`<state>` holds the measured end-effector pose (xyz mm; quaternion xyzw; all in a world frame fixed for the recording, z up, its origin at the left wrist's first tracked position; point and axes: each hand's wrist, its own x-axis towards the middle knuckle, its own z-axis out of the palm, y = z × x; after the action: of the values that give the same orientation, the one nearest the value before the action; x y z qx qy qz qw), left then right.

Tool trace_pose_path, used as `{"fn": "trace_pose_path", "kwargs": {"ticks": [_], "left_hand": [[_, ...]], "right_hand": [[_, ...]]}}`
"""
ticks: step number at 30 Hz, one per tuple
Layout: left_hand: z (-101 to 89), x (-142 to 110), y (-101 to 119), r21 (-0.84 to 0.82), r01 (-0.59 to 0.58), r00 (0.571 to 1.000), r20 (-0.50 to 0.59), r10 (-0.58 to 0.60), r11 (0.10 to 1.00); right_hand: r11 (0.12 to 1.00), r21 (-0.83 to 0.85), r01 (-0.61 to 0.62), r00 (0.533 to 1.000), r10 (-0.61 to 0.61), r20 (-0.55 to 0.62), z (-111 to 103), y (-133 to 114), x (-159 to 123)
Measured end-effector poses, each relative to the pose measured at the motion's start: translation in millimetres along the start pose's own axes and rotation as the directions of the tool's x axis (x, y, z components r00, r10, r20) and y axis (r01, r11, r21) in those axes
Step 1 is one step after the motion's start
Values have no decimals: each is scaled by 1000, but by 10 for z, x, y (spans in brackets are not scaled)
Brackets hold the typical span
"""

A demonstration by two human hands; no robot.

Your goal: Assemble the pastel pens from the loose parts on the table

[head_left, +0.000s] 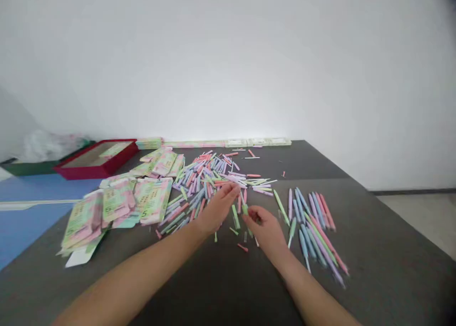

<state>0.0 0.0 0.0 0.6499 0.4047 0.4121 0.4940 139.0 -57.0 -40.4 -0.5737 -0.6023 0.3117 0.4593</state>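
Observation:
A loose heap of pastel pink, blue, green and lilac paper sticks [206, 183] covers the middle of the dark grey table [356, 288]. My left hand [217, 208] lies over the heap's near edge, its fingers together and pointing right; anything in them is hidden. My right hand [263, 228] pinches near a green stick [245, 211], which appears held between its fingertips. Longer sticks [313, 231] lie side by side to the right of my right hand. Printed green-and-pink packets [149, 200] lie in overlapping piles left of the heap.
A red tray [96, 160] holding a printed card stands at the back left, beside a dark green box [30, 168] and a plastic bag [50, 145]. Stacked packets [256, 142] line the table's far edge. A blue surface [32, 221] lies beyond the left edge.

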Motion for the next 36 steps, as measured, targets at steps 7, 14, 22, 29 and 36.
{"fn": "trace_pose_path", "kwargs": {"ticks": [7,14,22,29,36], "left_hand": [[51,23,138,181,-110,993,-29,118,977],[134,329,137,103,-204,979,18,203,974],[214,1080,-383,652,-310,950,182,253,692],[206,1436,-699,811,-415,908,399,129,413],[253,1460,-751,859,-411,911,397,109,304]], "right_hand": [[1000,-10,13,998,-13,-60,-11,-32,3],[999,25,25,986,-21,-163,-114,-37,43],[999,45,6,968,6,-252,-241,-8,132],[997,75,-3,958,24,-287,-290,-19,155],[995,99,-12,959,40,-282,-275,-15,155]]}}
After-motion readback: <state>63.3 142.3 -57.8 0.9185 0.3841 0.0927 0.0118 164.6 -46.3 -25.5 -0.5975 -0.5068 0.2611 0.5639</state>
